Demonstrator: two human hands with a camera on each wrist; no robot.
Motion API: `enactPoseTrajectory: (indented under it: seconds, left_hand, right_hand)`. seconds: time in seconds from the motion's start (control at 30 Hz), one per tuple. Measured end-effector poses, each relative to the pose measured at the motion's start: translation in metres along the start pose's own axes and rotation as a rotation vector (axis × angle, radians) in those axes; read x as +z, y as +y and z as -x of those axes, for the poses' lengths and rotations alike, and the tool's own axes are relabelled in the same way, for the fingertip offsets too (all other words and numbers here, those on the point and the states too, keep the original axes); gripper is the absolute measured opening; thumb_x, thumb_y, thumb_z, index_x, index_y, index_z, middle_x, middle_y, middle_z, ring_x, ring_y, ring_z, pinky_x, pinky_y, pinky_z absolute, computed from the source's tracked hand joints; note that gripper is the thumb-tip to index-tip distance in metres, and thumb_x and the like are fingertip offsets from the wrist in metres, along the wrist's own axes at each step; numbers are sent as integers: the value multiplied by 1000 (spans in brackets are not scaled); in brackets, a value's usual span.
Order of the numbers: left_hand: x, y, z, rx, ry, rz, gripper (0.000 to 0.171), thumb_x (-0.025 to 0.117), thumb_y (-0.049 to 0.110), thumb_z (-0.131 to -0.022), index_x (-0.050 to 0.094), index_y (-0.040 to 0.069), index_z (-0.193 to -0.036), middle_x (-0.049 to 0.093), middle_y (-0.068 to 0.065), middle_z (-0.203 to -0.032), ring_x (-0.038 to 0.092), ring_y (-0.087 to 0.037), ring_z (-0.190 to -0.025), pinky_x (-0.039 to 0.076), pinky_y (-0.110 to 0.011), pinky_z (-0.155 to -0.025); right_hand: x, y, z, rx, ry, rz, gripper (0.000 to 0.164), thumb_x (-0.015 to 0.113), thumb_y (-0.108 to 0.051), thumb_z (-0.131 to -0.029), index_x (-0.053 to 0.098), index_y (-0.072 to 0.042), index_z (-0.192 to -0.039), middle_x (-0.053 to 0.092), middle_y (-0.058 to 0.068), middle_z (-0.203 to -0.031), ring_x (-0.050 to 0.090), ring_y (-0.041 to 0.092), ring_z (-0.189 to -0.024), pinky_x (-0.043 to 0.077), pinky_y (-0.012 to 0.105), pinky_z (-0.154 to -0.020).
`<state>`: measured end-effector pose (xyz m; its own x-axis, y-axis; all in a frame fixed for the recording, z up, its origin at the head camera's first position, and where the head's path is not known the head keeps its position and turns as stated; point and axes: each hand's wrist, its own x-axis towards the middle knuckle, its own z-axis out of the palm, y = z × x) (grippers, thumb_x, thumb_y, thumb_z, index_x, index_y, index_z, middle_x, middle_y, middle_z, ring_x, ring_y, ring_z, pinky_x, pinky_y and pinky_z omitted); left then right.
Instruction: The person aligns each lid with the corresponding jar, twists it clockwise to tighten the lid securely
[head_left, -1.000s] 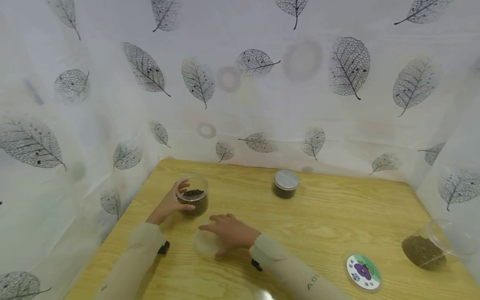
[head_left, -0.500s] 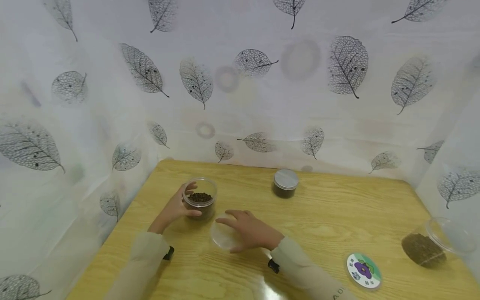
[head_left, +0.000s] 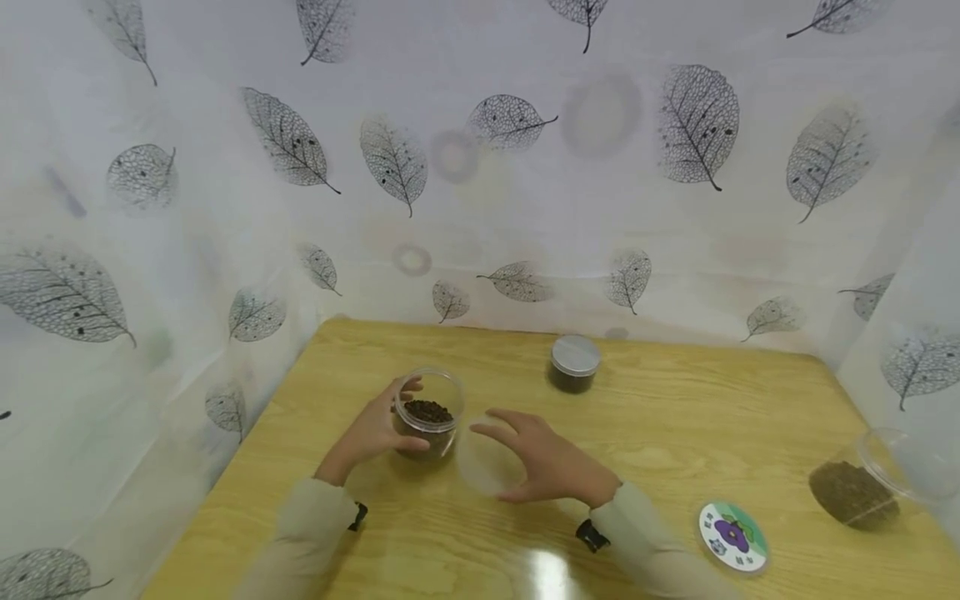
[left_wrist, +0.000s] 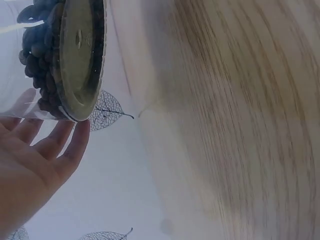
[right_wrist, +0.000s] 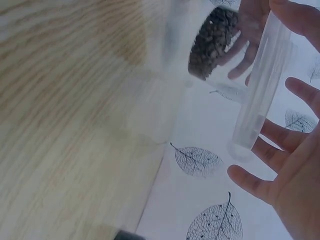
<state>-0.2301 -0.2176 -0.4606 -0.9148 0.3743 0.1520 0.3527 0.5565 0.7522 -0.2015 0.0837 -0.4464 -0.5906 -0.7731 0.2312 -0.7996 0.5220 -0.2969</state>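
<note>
My left hand (head_left: 373,435) holds a clear plastic jar (head_left: 426,442) around its left side, thumb in front and fingers behind. Dark brown, bean-like pieces (left_wrist: 39,67) fill its lower part, and the jar's mouth has nothing over it. In the left wrist view the jar's base (left_wrist: 80,55) shows, raised off the table. Just to the right, my right hand (head_left: 557,460) grips a translucent round lid (head_left: 480,460) by its edge, between thumb and fingers. The right wrist view shows the lid edge-on, overlapping part of the jar (right_wrist: 212,42).
A small jar with a silver lid (head_left: 574,363) stands at the back of the wooden table (head_left: 675,417). At the right, a clear jar (head_left: 855,493) with brown contents appears tilted. A round flower-printed disc (head_left: 733,537) lies in front of it. Leaf-patterned sheeting (head_left: 525,208) encloses the table.
Both hands have moved to the right, the left carrying the jar and the right carrying the lid. The other jars and the disc stay where they were.
</note>
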Motion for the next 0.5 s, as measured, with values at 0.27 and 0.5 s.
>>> enactPoseTrajectory:
  seconds: [0.27, 0.5]
  left_hand:
    - [9, 14, 1, 20, -41, -54, 106, 87, 40, -59, 29, 17, -145, 47, -15, -139, 44, -38, -128, 37, -56, -103]
    - [18, 30, 2, 27, -90, -72, 109, 86, 48, -55, 31, 21, -145, 48, -11, -139, 46, -30, -128, 37, -52, -105]
  right_hand:
    - [-16, 9, 14, -10, 91, -28, 93, 81, -39, -68, 32, -23, -145, 38, 16, -144, 41, 33, -130, 39, 53, -102]
    - [-24, 12, 22, 0, 140, -64, 94, 81, -39, -68, 30, -22, -146, 38, 15, -145, 41, 33, -130, 40, 53, -101]
